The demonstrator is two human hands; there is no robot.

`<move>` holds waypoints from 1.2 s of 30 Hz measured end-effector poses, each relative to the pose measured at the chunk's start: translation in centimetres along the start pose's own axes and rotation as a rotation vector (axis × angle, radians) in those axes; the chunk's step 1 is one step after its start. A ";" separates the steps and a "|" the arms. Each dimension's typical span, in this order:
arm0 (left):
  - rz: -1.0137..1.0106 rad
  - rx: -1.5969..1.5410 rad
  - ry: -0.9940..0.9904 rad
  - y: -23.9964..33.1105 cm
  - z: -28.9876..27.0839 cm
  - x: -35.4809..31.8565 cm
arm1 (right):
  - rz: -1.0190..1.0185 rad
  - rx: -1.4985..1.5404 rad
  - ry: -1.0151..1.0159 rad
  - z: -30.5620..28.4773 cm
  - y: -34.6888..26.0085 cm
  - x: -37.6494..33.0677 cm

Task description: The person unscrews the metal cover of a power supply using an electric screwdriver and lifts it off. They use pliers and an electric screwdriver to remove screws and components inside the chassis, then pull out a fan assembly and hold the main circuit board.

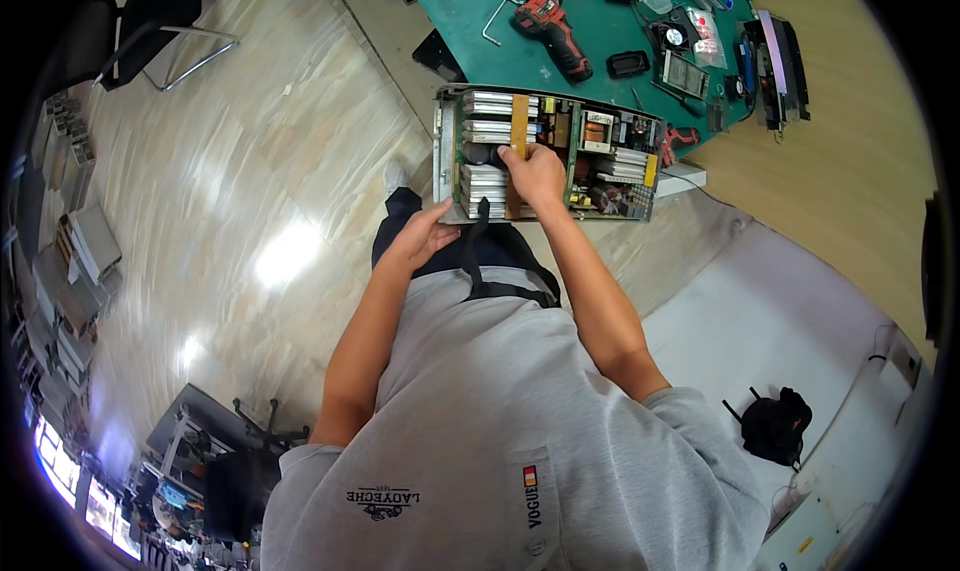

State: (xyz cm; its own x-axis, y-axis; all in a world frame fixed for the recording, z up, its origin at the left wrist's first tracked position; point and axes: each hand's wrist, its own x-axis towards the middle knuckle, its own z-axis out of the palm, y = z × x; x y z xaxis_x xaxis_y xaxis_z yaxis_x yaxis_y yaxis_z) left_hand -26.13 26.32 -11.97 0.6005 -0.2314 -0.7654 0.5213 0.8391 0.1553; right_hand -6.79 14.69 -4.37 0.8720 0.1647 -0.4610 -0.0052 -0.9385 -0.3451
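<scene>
An opened power supply chassis (548,153), its metal tray full of finned heat sinks, coils and capacitors, is held out in front of the person's waist, just off the near edge of the green workbench mat (470,21), apparently so both hands can carry its weight while its open top faces up. The right hand (535,174) lies on top of the unit, fingers curled down over a tan strip (519,121) that runs across the heat sinks, seemingly gripping it near the middle. The left hand (428,233) cups the near left corner from below, fingers partly spread against the tray wall as a prop. A yellow label (651,170), small and upright, sits near the right end of the board. On the mat behind lie a red and black cordless drill (551,29), a bent hex key (492,19), black cooling fans (668,37) and clear plastic bags (706,33) with red markings. A black backpack (776,423) rests on the pale floor at lower right.
</scene>
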 end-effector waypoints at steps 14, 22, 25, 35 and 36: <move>0.180 0.045 0.160 -2.7 0.2 1.1 | 0.052 0.155 -0.121 -1.0 0.9 -0.5; 0.117 -0.022 0.132 -1.7 0.2 1.4 | -0.032 0.002 -0.026 0.1 1.2 0.5; 0.085 -0.030 0.142 -1.4 -0.4 2.1 | -0.034 0.023 -0.020 -0.4 0.5 0.1; -0.035 0.314 0.409 0.9 0.8 -0.8 | -0.175 0.410 -0.011 -5.5 4.3 -1.6; 0.055 0.415 0.529 0.9 0.7 -1.3 | -0.164 0.450 0.058 -8.1 4.7 -2.5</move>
State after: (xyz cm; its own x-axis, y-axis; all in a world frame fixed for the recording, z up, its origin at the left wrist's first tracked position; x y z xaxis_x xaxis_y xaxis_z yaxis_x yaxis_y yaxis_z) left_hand -25.99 27.06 -10.45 0.3100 0.1672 -0.9359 0.7520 0.5592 0.3490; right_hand -5.01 7.36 1.78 0.9047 0.2702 -0.3293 -0.0660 -0.6748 -0.7350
